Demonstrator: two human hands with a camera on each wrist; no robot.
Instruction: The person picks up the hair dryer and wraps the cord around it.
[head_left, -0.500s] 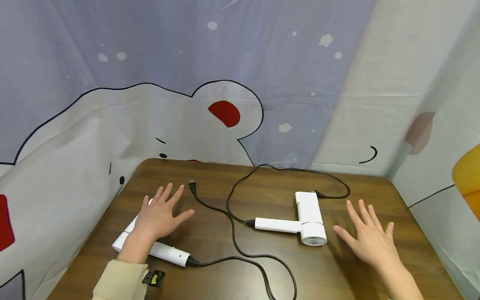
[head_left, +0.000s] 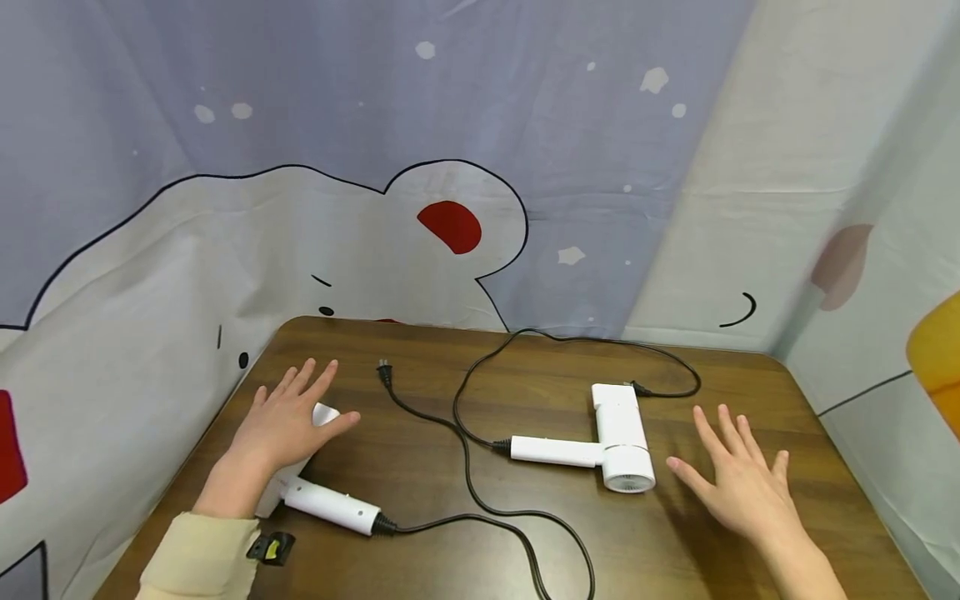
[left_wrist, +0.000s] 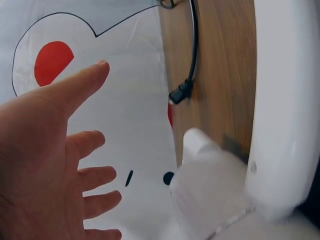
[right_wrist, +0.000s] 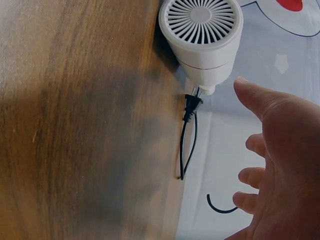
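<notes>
Two white hair dryers lie on the wooden table. Over the body of the left hair dryer [head_left: 333, 507] is my left hand [head_left: 281, 429], its fingers straight and spread, partly hiding the dryer's body from the head camera. In the left wrist view that dryer's handle [left_wrist: 282, 100] stands apart from the palm. My right hand [head_left: 750, 492], also spread, is to the right of the right hair dryer [head_left: 622, 425] and holds nothing. The right wrist view shows this dryer's round grille [right_wrist: 201, 15] beyond the thumb.
A black cord [head_left: 468, 475] curls from the left dryer to a two-pin plug [head_left: 385, 373] near the back. The other cord [head_left: 570, 337] loops along the back edge, its plug [head_left: 640, 389] beside the right dryer. A printed curtain [head_left: 585, 167] hangs behind the table [head_left: 420, 567].
My left hand has moved left and slightly up in the head view, uncovering more of the left dryer's body and handle. The right hand and both dryers look nearly unchanged.
</notes>
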